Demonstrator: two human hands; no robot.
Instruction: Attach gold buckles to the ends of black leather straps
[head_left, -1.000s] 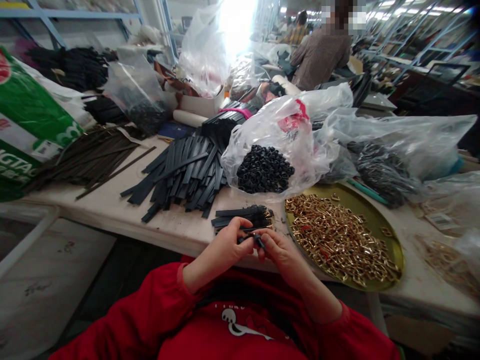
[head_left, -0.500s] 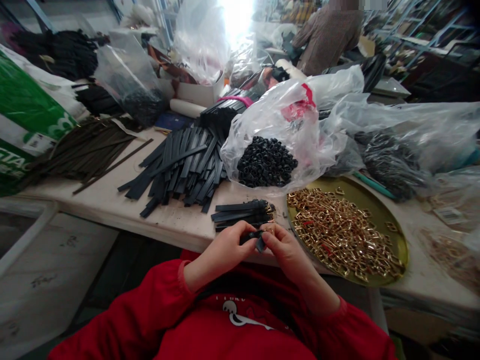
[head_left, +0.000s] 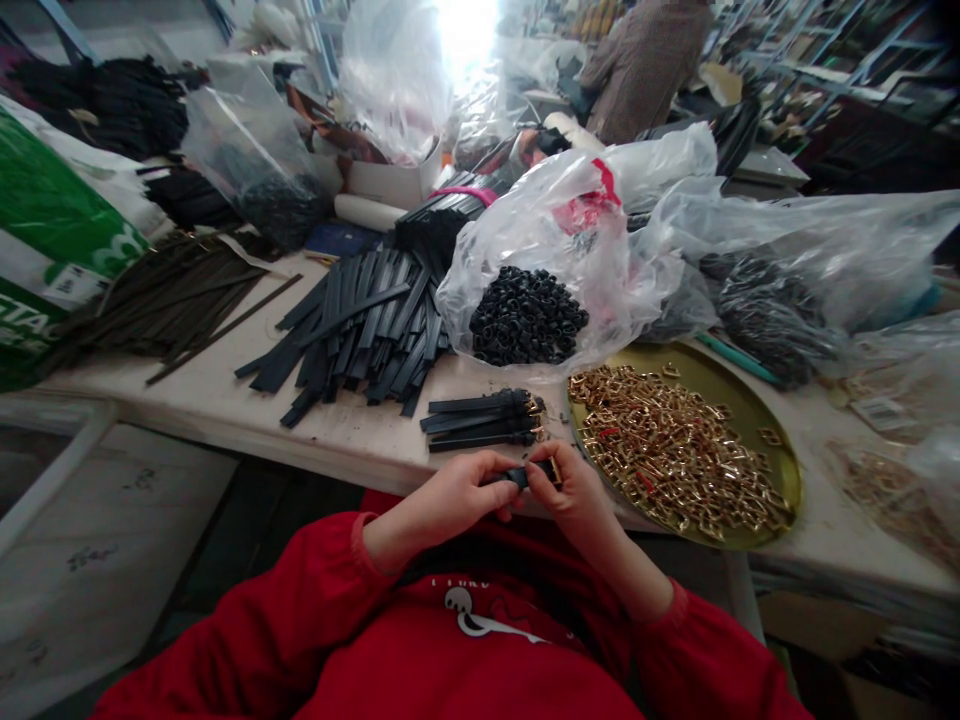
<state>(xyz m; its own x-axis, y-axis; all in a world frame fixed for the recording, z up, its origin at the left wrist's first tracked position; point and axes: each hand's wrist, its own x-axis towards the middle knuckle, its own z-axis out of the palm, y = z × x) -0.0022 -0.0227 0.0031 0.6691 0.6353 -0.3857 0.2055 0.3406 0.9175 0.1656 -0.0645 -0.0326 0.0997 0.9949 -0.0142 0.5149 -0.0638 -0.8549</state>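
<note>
My left hand [head_left: 465,492] and my right hand [head_left: 574,488] meet at the table's near edge and together grip a short black strap [head_left: 519,476] with a gold buckle [head_left: 553,470] at its right end. Just beyond my hands lies a small stack of finished black straps with buckles [head_left: 480,418]. To the right stands a round brass tray [head_left: 780,455] heaped with gold buckles [head_left: 667,450]. A clear bag of black loops [head_left: 526,316] sits behind the stack. My red sleeves fill the bottom of the view.
A loose pile of black straps [head_left: 360,335] and brown strips [head_left: 172,300] cover the table's left half. Plastic bags [head_left: 787,280] of dark parts lie at the right. A green sack [head_left: 52,220] stands far left. Another person [head_left: 637,60] works at the back.
My hands have risen slightly toward the table edge and turned the strap level; the gold buckle now shows at my right fingertips. The camera tilted down a little.
</note>
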